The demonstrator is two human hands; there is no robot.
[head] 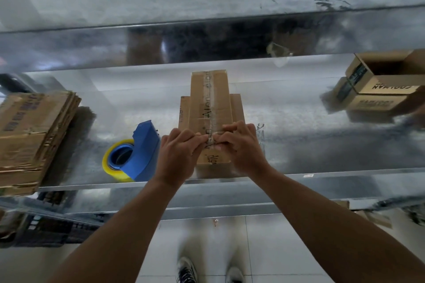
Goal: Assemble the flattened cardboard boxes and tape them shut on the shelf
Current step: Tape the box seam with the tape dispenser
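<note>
Hands together at the near end of the box [200, 108], and it's tight work. My left hand [178, 154] and right hand [240, 145] meet knuckle to knuckle, fingers curled, tips nipping the tape strip [211, 89] that runs down the middle seam. The box lies lengthwise, dead centre on the metal shelf [299, 122], its near end close to the front edge, side flaps poking out flat on both sides.

Just beside my left wrist sits the blue tape dispenser [143, 145], yellow-rimmed roll [108, 163] facing me, close to my forearm but apart from the box. Further left, a stack of flattened cardboard [34, 135] hangs over the shelf's front edge, well apart from my hands. Far right, two open boxes [377, 80] sit one on the other, the top one showing its open mouth. At the back, behind the box, a crumpled scrap of clear tape [278, 53] sits against the shiny rear wall. Below the shelf, dark crates [46, 225] on the left, and my shoes [186, 271] on pale floor tiles.
</note>
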